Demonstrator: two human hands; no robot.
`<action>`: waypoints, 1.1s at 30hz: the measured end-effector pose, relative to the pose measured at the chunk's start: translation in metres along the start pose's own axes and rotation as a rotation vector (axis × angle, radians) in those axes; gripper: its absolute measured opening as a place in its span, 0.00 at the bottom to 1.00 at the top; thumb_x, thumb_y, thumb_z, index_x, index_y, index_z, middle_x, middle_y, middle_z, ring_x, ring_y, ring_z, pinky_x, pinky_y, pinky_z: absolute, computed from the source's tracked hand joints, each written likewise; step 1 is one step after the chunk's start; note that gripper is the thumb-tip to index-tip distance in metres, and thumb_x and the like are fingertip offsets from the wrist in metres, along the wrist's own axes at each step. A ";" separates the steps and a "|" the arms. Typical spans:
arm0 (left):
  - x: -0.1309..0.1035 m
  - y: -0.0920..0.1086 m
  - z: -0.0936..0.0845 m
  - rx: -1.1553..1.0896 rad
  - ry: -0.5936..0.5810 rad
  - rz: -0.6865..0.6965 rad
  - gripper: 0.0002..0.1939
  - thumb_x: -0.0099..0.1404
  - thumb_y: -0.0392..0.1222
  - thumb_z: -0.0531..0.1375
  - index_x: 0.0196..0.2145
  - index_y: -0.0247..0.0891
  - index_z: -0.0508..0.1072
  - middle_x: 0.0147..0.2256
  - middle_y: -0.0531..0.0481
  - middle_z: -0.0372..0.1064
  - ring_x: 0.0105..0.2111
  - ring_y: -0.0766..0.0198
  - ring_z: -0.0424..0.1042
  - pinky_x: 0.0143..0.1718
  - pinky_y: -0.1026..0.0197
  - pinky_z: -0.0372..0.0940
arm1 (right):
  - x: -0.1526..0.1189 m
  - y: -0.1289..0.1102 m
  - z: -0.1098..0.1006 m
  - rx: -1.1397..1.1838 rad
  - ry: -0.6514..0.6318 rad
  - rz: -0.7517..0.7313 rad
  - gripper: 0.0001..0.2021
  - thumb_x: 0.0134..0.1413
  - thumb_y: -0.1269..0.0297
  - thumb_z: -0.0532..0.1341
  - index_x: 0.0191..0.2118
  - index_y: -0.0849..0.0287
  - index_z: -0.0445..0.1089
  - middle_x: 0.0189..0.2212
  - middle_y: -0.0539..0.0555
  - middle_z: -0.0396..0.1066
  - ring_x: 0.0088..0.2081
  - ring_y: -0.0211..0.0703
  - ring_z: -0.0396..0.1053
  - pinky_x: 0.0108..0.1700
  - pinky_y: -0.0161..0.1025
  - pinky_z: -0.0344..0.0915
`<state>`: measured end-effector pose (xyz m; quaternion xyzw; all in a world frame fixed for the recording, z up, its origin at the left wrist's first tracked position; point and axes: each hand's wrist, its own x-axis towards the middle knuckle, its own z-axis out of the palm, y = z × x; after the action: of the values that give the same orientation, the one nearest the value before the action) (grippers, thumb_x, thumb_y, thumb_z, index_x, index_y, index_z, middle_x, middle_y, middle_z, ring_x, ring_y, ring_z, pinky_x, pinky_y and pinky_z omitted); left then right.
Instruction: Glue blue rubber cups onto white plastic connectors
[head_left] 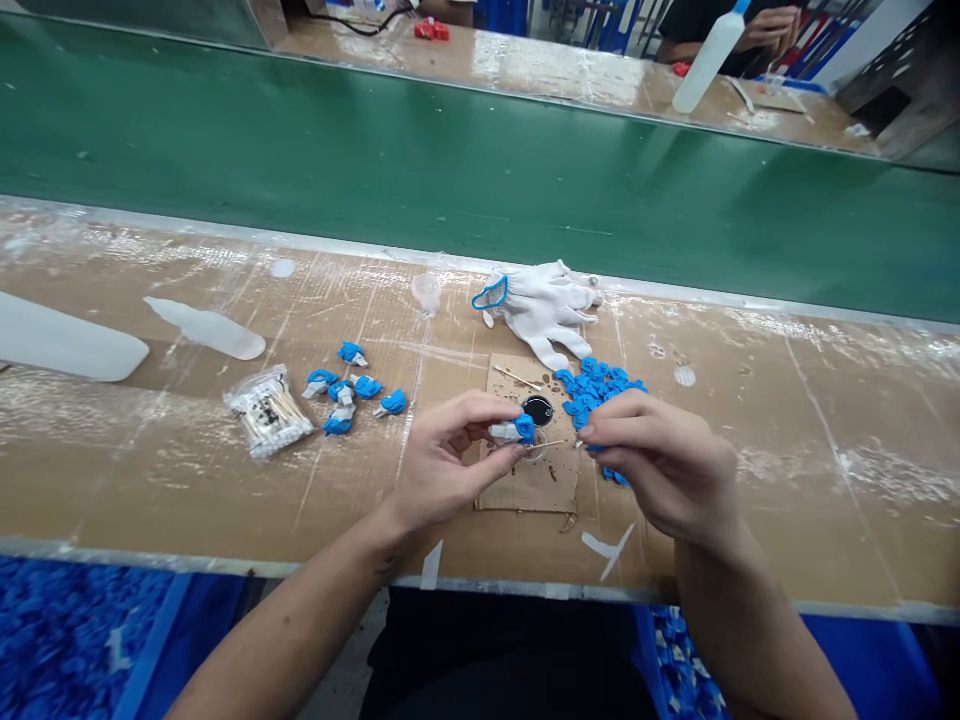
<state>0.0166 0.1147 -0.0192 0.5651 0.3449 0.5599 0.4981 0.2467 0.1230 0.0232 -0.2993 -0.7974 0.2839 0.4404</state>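
Our tabletop (pixel 757 520) carries some cardboard (pixel 517 492). Over it, our left hand (pixel 444 458) pinches a blue-and-white part (pixel 517 430); our right hand (pixel 667 458), fingertips closed, seems to grip a thin stick (pixel 552 443). Best we brace the part and touch lightly.

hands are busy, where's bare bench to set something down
Free: the bench right of the right hand; also between the swab bag and the near edge. Crowded: around the cardboard piece, with left hand, glove and blue pieces.
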 end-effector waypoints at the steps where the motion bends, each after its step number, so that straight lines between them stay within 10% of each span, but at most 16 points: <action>1: 0.000 0.001 0.001 -0.019 -0.010 -0.008 0.15 0.59 0.29 0.71 0.43 0.42 0.82 0.40 0.46 0.81 0.41 0.61 0.80 0.39 0.63 0.77 | 0.000 -0.001 0.007 0.014 0.004 0.010 0.12 0.62 0.77 0.65 0.46 0.52 0.76 0.37 0.51 0.79 0.38 0.40 0.77 0.39 0.39 0.76; 19: -0.005 -0.006 0.002 -0.046 -0.121 0.074 0.21 0.60 0.30 0.72 0.50 0.43 0.82 0.47 0.43 0.81 0.48 0.58 0.81 0.48 0.61 0.78 | 0.004 -0.003 0.028 -0.080 0.049 -0.115 0.15 0.58 0.78 0.69 0.48 0.55 0.77 0.36 0.53 0.79 0.37 0.41 0.78 0.38 0.38 0.77; 27: -0.006 -0.002 -0.001 0.191 -0.145 0.367 0.16 0.62 0.29 0.71 0.47 0.42 0.82 0.44 0.43 0.83 0.43 0.59 0.83 0.45 0.60 0.79 | 0.006 -0.007 0.026 -0.042 0.083 -0.019 0.14 0.52 0.73 0.74 0.42 0.56 0.72 0.32 0.49 0.71 0.30 0.36 0.70 0.30 0.35 0.71; 33: -0.010 0.003 -0.001 0.176 -0.131 0.493 0.16 0.64 0.29 0.69 0.48 0.41 0.80 0.46 0.44 0.80 0.43 0.61 0.83 0.42 0.64 0.80 | 0.008 -0.008 0.024 -0.041 0.012 -0.025 0.22 0.54 0.54 0.74 0.51 0.58 0.74 0.41 0.56 0.76 0.37 0.41 0.74 0.35 0.37 0.73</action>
<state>0.0139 0.1045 -0.0189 0.7084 0.2111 0.5943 0.3169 0.2206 0.1185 0.0223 -0.2998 -0.8041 0.2603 0.4425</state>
